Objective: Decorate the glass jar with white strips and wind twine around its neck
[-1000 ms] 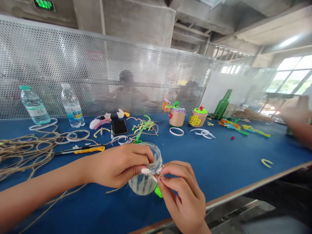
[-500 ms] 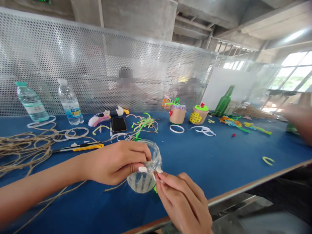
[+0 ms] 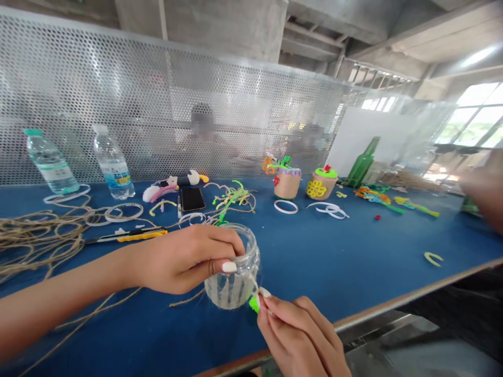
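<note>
A clear glass jar (image 3: 228,296) stands on the blue table, with vertical whitish strips on its side. My left hand (image 3: 192,259) grips its rim, fingers inside the mouth and thumb on the outer edge. Just right of the jar, my right hand (image 3: 301,332) is closed in a pinch on a thin whitish strip (image 3: 254,281). That strip stretches from the jar's side to my fingertips; its exact material is unclear. Behind those fingertips shows a bright green fuzzy piece (image 3: 253,303). A twine end (image 3: 184,302) lies left of the jar's base.
Loose twine (image 3: 35,241) and a yellow utility knife (image 3: 141,236) lie left. Behind are two water bottles (image 3: 113,167), a phone (image 3: 192,199), pipe cleaners (image 3: 233,196) and two decorated pots (image 3: 286,186). A green bottle (image 3: 361,166) stands farther right, near another person's blurred arm (image 3: 485,188).
My right hand has moved down and right, away from the jar, drawing the whitish strip out into view. More of the green fuzzy piece shows. My left hand stays on the rim.
</note>
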Tool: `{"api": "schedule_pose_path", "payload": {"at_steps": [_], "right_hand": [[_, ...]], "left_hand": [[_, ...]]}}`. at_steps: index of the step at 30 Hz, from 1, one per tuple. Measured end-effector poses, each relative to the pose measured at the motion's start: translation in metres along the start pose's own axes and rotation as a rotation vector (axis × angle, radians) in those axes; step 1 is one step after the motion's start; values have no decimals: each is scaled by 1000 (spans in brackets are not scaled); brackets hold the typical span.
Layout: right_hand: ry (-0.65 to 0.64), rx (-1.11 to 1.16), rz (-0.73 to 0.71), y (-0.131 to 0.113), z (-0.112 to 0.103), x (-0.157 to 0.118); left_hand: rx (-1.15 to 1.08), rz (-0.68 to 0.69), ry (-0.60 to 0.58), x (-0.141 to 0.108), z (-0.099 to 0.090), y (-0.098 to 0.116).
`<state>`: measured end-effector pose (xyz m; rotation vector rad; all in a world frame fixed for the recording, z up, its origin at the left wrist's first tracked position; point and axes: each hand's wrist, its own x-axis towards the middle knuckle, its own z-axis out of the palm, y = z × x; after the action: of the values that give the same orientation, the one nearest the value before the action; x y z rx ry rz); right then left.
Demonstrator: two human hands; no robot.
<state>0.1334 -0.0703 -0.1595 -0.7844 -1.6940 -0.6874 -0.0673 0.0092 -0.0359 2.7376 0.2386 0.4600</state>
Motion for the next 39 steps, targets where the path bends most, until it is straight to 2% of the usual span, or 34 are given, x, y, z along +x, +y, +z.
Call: {"api": "schedule_pose_path", "payload": {"at_steps": [2, 6, 8, 12, 15, 18, 21, 29, 35, 39], "right_hand": [[-14, 41, 100, -4, -5, -1], [55, 346, 349, -3, -14, 2], [62, 442, 376, 2, -17, 7], [-66, 410, 261, 12, -16, 21], [-91, 275, 175, 12, -8, 28], [-123, 144, 151, 9, -2, 30], [-157, 126, 141, 8, -2, 30], [-132, -7, 0, 3, 6, 29], [-76, -19, -50, 5, 9, 24], [-88, -4, -63, 6, 8, 21]], "left_hand": [[-8, -21, 30, -2, -2, -4], [25, -27, 134, -9, -3, -11], [50, -25, 133, -10, -3, -9], [23, 4, 51, -7, -2, 5], [-10, 7, 5, -4, -2, 12], [-12, 9, 3, -5, -3, 12], [-21, 10, 20, -8, -2, 9], [-16, 8, 44, -8, 1, 11], [-7, -13, 31, -8, 2, 7], [2, 6, 29, -7, 4, 4]]}}
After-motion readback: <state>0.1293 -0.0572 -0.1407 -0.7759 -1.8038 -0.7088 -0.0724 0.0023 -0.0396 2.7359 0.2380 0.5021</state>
